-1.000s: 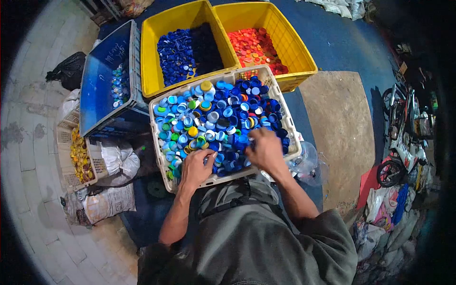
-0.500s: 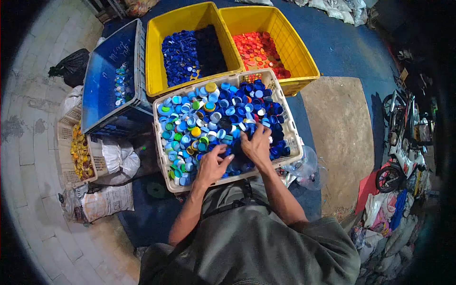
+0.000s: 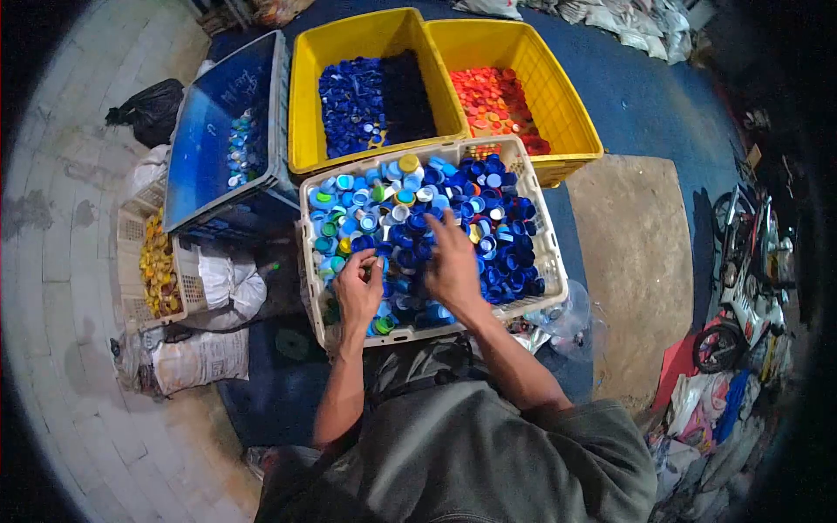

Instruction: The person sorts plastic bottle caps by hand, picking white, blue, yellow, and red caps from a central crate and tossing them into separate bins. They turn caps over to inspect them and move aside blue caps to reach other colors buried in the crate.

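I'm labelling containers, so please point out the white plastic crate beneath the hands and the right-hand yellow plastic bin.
White rectangular plastic crate (image 3: 549, 244): head view, on its right wall.
Right-hand yellow plastic bin (image 3: 549, 98): head view, on its right inner wall.

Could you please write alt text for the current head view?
A person's left hand and right hand are over a pale tray heaped with mostly blue plastic caps. Beyond stand two yellow bins, one holding dark blue caps, the other red caps, with a blue bin at left.
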Available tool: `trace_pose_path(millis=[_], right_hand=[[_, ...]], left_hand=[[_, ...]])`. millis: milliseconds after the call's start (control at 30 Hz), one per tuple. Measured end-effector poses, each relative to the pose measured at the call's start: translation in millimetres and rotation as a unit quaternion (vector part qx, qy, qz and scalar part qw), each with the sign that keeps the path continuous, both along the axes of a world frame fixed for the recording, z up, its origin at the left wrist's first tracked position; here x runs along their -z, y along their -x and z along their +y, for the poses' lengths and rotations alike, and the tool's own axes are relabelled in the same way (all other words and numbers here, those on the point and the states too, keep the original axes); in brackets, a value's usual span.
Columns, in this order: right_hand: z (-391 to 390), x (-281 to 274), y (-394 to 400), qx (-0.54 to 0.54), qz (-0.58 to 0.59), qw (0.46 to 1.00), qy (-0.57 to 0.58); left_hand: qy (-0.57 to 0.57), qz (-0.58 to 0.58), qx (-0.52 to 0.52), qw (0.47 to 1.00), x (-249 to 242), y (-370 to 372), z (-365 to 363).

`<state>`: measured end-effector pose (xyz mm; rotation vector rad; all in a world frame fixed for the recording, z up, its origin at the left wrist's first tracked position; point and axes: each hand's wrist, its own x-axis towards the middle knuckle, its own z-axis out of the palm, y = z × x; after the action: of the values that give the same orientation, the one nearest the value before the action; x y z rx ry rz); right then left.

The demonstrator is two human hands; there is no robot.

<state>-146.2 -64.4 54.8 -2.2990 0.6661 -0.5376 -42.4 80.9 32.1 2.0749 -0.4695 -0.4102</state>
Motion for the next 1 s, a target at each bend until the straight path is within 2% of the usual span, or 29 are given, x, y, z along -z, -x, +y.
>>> trace_pose_path(millis=[67, 133, 200, 300, 433, 533, 567, 667, 700, 733, 800, 900, 1000], right_hand=[[-18, 11, 23, 0.027, -0.011, 0.999, 0.045], [-28, 2, 42, 0.048, 0.041, 0.997, 0.052], [-36, 14, 53, 0.054, 0.101, 0.993, 0.030], [-34, 15, 53, 0.063, 0.102, 0.993, -0.008], [-40, 19, 25, 0.037, 0.035, 0.998, 0.045], [-51, 14, 2, 0.026, 0.012, 0.998, 0.056], [-55, 16, -6, 0.047, 0.032, 0.998, 0.033], [-76, 33, -23, -0.037, -0.020, 0.998, 0.036], [-78, 35, -28, -0.049, -0.005, 0.999, 0.014], [-80, 37, -32, -0.056, 0.030, 0.998, 0.018], [-81, 37, -40, -0.070, 0.100, 0.992, 0.027], [-77, 34, -46, -0.073, 0.117, 0.990, 0.035], [-76, 28, -53, -0.069, 0.160, 0.984, 0.022]], left_hand=[[0.020, -0.065, 0.006, 0.998, 3, 2, 5], [-0.005, -0.189, 0.058, 0.980, 2, 2, 4], [0.003, -0.260, 0.078, 0.962, -2, 0, -6], [0.002, -0.265, 0.108, 0.958, -1, -10, -28], [-0.080, -0.232, 0.142, 0.959, 11, -26, -46], [-0.039, -0.215, 0.131, 0.967, 19, -34, -43], [0.046, -0.243, 0.107, 0.963, 23, -37, -41], [0.158, -0.016, -0.014, 0.987, 17, -34, -28], [0.262, 0.079, -0.030, 0.961, 13, -35, -24], [0.290, 0.164, -0.063, 0.941, 6, -33, -17], [0.442, 0.336, -0.100, 0.826, 4, -32, -9], [0.488, 0.466, -0.089, 0.733, 2, -34, 1], [0.484, 0.522, -0.047, 0.701, -3, -31, -5]])
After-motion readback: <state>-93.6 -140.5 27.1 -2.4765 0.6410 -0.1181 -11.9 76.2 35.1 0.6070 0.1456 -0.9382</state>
